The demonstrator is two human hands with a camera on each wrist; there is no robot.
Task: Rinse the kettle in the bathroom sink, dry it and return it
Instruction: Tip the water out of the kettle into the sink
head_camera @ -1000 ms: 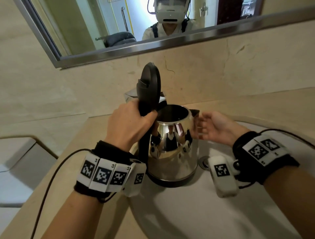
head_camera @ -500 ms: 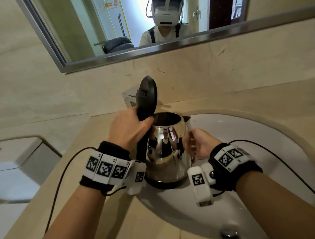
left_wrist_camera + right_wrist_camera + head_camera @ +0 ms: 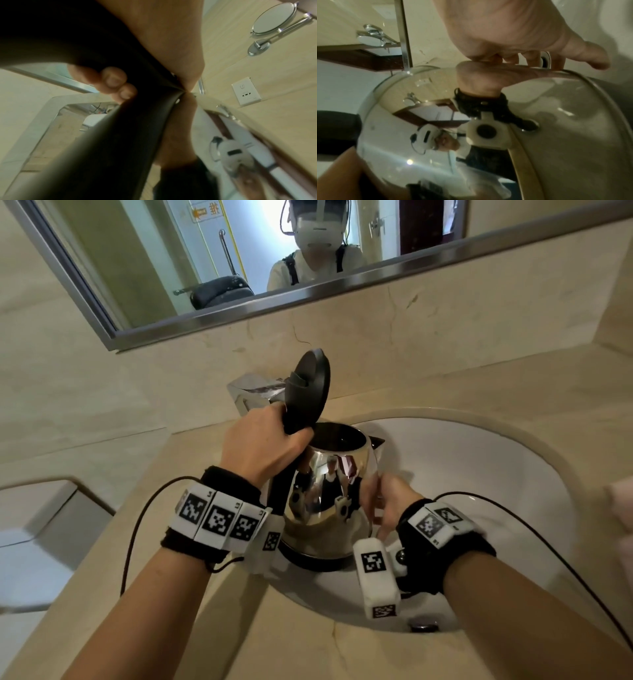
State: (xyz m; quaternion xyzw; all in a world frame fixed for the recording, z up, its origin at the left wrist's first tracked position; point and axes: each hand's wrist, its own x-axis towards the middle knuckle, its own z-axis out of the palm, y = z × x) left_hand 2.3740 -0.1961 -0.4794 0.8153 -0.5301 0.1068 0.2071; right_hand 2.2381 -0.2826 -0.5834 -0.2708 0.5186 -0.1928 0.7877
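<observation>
Steel electric kettle [image 3: 325,491] upright at left edge of sink [image 3: 479,474], lid [image 3: 310,386] flipped up

Left hand [image 3: 260,446] wraps black handle, fingers [image 3: 113,79] curled tight; best hold

Right hand [image 3: 383,501] against polished side, fingers [image 3: 529,56] relaxed, steadying only

Rigid shell, likely slippery, wet especially; looks light

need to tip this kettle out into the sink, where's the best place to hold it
Take the black handle, coming from the left side opposite the spout: it stands clear of the smooth steel body of the kettle. The left hand already grips its top; the right hand steadies the body.
</observation>
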